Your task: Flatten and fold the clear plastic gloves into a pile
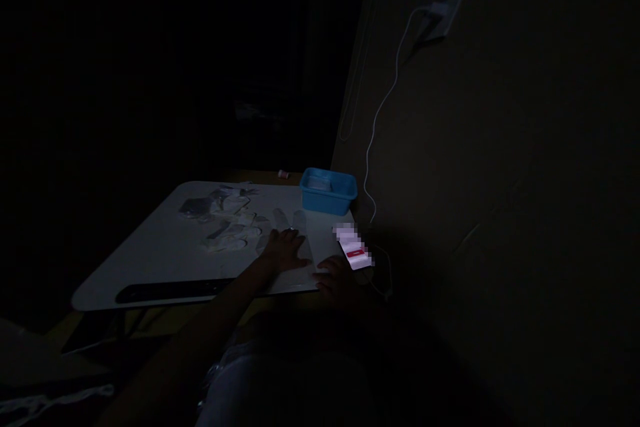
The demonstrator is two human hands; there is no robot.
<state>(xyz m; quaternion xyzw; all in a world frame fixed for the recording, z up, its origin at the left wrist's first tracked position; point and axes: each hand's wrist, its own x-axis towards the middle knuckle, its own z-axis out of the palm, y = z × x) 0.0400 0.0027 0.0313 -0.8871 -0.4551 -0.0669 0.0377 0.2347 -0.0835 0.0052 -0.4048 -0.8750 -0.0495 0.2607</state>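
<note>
Lying palm down: left hand [284, 251] on the white surface [140, 247], thumb spread away from the other fingers, which reach over the near part of a translucent piece [299, 219]; the covered part is hidden.
Right hand [337, 277]: at the surface's near edge; fingers look slightly parted, palm lost in shadow, so I cannot tell whether they grip anything.
Crumpled pale pieces [230, 220]: left of the translucent piece, outlines merging in the dark.
Phone [356, 260]: just beside the right hand, screen lit, partly pixelated.
Blue bin [327, 203]: at the far right corner, something pale inside, unclear.
White cable [370, 140]: down the wall, lower end hard to follow.
</note>
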